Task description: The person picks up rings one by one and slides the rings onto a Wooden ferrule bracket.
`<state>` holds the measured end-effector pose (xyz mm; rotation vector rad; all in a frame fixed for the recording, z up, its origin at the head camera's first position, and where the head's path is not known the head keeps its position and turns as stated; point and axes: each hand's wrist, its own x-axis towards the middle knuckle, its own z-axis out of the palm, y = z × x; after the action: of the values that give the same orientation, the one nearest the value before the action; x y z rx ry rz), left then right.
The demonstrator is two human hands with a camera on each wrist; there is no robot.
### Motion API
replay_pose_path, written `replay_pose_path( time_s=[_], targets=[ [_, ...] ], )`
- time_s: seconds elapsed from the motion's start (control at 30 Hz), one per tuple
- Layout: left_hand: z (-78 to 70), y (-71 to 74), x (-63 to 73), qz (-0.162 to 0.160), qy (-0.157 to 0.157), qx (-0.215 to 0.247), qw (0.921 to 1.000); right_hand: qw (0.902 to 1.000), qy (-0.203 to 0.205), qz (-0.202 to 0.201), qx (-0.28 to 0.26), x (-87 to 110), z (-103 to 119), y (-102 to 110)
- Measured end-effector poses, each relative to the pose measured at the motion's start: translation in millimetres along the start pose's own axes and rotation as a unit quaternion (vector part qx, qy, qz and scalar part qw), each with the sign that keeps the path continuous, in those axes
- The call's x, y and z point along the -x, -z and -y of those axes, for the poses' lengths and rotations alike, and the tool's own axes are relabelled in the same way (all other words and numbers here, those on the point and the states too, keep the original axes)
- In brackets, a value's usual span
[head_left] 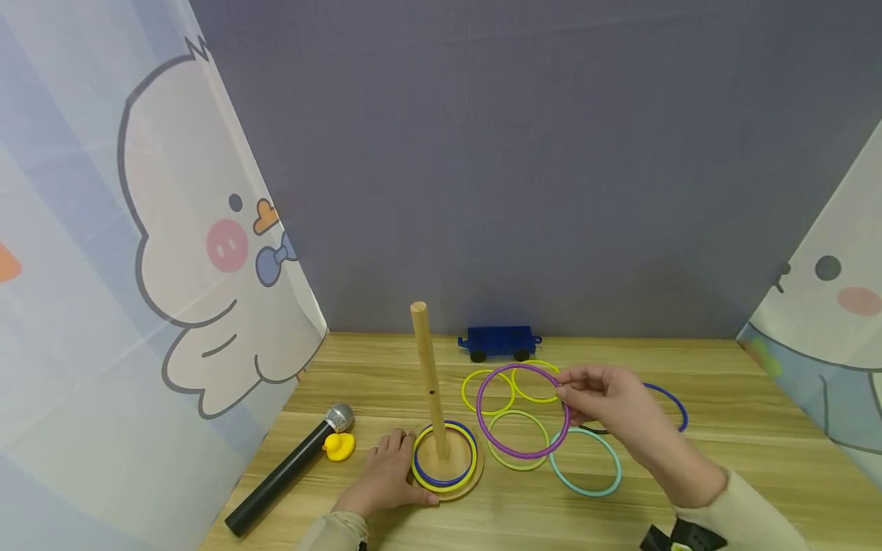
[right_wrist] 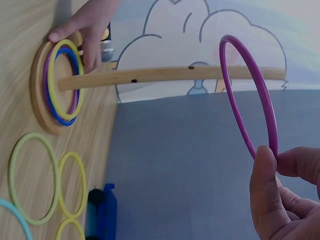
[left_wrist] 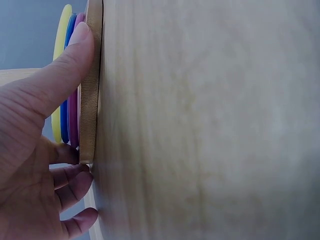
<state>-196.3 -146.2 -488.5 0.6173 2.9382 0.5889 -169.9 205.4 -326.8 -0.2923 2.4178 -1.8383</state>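
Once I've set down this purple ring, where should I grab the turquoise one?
I'd pinch the near-right rim of the turquoise ring with your right hand, coming from above and the right: it's thin and looks flat on the table, with the yellow-green ring close on its left.

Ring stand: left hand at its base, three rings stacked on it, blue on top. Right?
Top ring is wrong: it's the yellow ring. The left wrist view shows it outermost, then the blue ring, then a purple ring nearest the base. Left hand at the base and three rings on the ring stand: correct.
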Motion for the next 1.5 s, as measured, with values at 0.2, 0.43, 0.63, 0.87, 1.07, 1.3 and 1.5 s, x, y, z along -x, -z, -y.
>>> replay_pose_path(
  time_s=[0.2, 0.43, 0.63, 0.87, 1.07, 1.3, 1.5],
  targets=[
    [0.6, -0.4, 0.4, 0.003, -0.004, 0.000, 1.0000, 0.9998, 0.016, 0.005, -0.006, -4.3, 16, -8],
    [-1.6, -0.4, -1.2, -0.004, -0.006, -0.012, 0.9999, 0.9982, 0.050, 0.002, -0.034, -9.6, 34, -18],
    [0.7, -0.9, -1.0, -0.001, -0.002, -0.017, 0.9998, 0.9919, 0.102, -0.017, -0.074, -16.2, 54, -29],
    [3.2, -2.6, -0.3, -0.007, -0.005, -0.019, 0.9998, 0.9845, 0.126, -0.037, -0.116, -28.3, 74, -46],
    [1.2, -3.0, 0.5, -0.008, -0.004, -0.011, 0.9999, 0.9781, 0.132, -0.041, -0.155, -36.8, 81, -57],
    [-2.3, 0.2, 1.4, -0.011, -0.010, -0.008, 0.9999, 0.9743, 0.128, -0.049, -0.179, -44.5, 82, -64],
    [-3.7, 2.3, 2.4, -0.008, -0.007, -0.007, 0.9999, 0.9773, 0.095, -0.053, -0.182, -50.5, 75, -71]
  ],
)
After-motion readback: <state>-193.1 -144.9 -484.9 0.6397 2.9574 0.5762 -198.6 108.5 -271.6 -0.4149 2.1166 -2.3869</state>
